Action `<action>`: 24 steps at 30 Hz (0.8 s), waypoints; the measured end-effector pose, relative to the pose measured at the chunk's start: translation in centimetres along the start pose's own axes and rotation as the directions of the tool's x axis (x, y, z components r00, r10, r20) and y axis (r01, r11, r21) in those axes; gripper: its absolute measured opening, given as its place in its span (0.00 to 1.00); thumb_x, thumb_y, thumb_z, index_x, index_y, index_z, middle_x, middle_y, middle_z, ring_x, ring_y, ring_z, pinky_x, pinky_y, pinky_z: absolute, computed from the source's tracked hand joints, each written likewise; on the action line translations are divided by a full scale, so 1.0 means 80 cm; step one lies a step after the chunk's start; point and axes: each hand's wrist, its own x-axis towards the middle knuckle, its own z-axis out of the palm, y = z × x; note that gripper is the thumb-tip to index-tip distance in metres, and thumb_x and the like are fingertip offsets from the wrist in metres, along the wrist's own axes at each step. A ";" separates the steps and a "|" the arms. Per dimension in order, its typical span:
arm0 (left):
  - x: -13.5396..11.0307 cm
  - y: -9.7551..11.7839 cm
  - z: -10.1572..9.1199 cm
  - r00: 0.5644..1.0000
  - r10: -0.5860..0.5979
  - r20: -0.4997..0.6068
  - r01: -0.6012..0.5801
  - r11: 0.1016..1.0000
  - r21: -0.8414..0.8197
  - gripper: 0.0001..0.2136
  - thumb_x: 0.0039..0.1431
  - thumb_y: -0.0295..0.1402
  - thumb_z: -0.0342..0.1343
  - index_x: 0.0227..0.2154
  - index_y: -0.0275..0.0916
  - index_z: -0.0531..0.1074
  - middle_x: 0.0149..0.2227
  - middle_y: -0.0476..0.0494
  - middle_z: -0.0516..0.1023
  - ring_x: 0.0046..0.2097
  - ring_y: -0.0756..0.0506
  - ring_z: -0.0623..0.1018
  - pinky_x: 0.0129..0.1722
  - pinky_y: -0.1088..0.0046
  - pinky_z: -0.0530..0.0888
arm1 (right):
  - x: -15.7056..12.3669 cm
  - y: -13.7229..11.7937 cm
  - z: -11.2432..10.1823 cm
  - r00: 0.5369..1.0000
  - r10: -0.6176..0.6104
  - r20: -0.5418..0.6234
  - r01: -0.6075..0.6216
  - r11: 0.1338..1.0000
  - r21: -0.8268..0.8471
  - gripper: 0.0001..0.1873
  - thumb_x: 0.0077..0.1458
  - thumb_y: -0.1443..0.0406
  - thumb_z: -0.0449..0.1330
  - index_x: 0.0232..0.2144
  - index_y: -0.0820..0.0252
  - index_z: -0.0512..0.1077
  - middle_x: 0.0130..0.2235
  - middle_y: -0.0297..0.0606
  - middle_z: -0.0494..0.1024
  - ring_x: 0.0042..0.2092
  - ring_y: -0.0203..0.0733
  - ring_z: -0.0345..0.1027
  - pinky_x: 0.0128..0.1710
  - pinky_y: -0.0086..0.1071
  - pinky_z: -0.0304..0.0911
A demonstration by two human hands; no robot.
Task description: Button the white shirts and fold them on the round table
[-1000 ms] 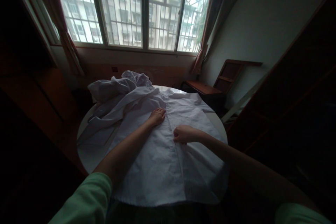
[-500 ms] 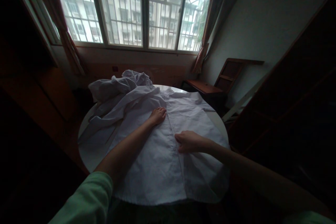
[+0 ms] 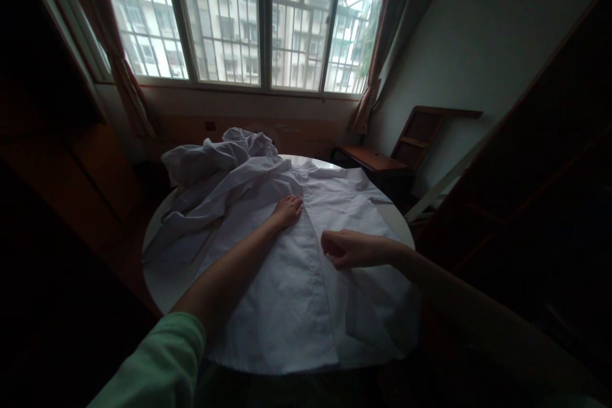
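A long white coat (image 3: 268, 293) lies spread over a round table, its front opening running lengthwise near the middle. My left hand (image 3: 287, 211) rests flat on the left front panel beside that opening, palm down. Closer to me, my right hand (image 3: 351, 248) is closed in a pinch on the right front panel, with the cloth raised in folds below it. The exact spot between its fingertips is hidden. Bunched white cloth (image 3: 210, 162) is heaped toward the far left of the table.
The white round table (image 3: 160, 284) shows its rim at the left. Beyond it stands a wooden chair (image 3: 375, 158) near the right wall. A barred window (image 3: 224, 32) with tied curtains (image 3: 125, 86) faces me. Dark furniture (image 3: 516, 204) lines the right side.
My right hand has risen slightly and shifted a little right, drawing the right panel's edge away from the opening. My left hand stays in place.
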 end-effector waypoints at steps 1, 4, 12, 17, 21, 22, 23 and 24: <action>0.000 0.000 0.000 1.000 0.003 -0.001 -0.003 1.000 0.003 0.13 0.58 0.32 0.43 0.44 0.37 0.66 0.49 0.41 0.69 0.51 0.45 0.66 0.52 0.67 0.62 | 0.000 -0.001 0.003 1.000 -0.023 0.008 0.023 1.000 0.016 0.11 0.42 0.72 0.55 0.32 0.62 0.63 0.27 0.29 0.64 0.26 0.30 0.55 0.24 0.23 0.50; 0.000 0.000 0.000 1.000 -0.002 0.000 0.002 1.000 0.004 0.13 0.58 0.31 0.44 0.44 0.37 0.67 0.50 0.40 0.69 0.51 0.45 0.66 0.52 0.67 0.62 | 0.005 -0.004 0.015 0.996 -0.087 0.024 0.086 0.996 0.019 0.12 0.42 0.73 0.55 0.33 0.63 0.64 0.27 0.30 0.64 0.26 0.29 0.55 0.24 0.23 0.51; 0.002 -0.001 0.001 1.000 0.002 -0.005 -0.002 1.000 -0.008 0.13 0.58 0.31 0.44 0.44 0.37 0.67 0.49 0.41 0.70 0.51 0.45 0.67 0.52 0.68 0.63 | 0.027 0.002 0.032 0.968 -0.065 0.244 0.000 0.967 0.255 0.06 0.46 0.73 0.55 0.31 0.63 0.65 0.26 0.29 0.68 0.27 0.30 0.63 0.27 0.24 0.58; 0.001 -0.001 0.001 1.000 0.003 -0.007 -0.003 1.000 0.011 0.14 0.58 0.31 0.44 0.44 0.36 0.67 0.49 0.41 0.69 0.51 0.45 0.67 0.52 0.68 0.62 | 0.052 0.020 0.026 0.972 -0.054 0.229 -0.085 0.827 0.556 0.01 0.53 0.69 0.51 0.31 0.63 0.62 0.24 0.31 0.71 0.26 0.31 0.67 0.28 0.25 0.62; 0.000 0.001 -0.001 1.000 -0.008 -0.001 0.008 1.000 0.016 0.13 0.58 0.31 0.43 0.44 0.37 0.67 0.49 0.41 0.69 0.51 0.45 0.67 0.52 0.68 0.63 | 0.078 0.046 0.020 0.978 0.165 -0.127 -0.099 0.906 0.412 0.04 0.54 0.69 0.49 0.28 0.63 0.62 0.22 0.30 0.69 0.22 0.30 0.64 0.23 0.23 0.57; 0.000 0.002 -0.002 1.000 -0.007 0.004 0.007 1.000 0.014 0.13 0.58 0.31 0.44 0.44 0.37 0.67 0.49 0.41 0.69 0.51 0.45 0.67 0.51 0.68 0.63 | 0.084 0.052 0.020 0.955 0.223 -0.195 -0.148 0.929 0.339 0.05 0.54 0.68 0.50 0.27 0.62 0.63 0.21 0.30 0.69 0.22 0.30 0.63 0.23 0.23 0.56; 0.000 0.002 -0.004 1.000 -0.005 0.008 0.005 1.000 0.014 0.13 0.57 0.31 0.44 0.43 0.37 0.67 0.49 0.41 0.69 0.50 0.45 0.67 0.51 0.68 0.63 | 0.089 0.057 0.023 0.930 0.267 -0.252 -0.201 0.945 0.259 0.07 0.54 0.66 0.50 0.26 0.62 0.64 0.21 0.31 0.70 0.22 0.31 0.63 0.23 0.23 0.55; 0.000 0.004 -0.007 1.000 -0.004 0.008 0.004 1.000 0.020 0.12 0.57 0.30 0.45 0.42 0.37 0.67 0.48 0.41 0.70 0.50 0.45 0.67 0.50 0.68 0.64 | 0.094 0.060 0.026 0.907 0.294 -0.302 -0.251 0.952 0.174 0.09 0.54 0.63 0.51 0.25 0.63 0.65 0.22 0.33 0.71 0.23 0.32 0.64 0.24 0.24 0.54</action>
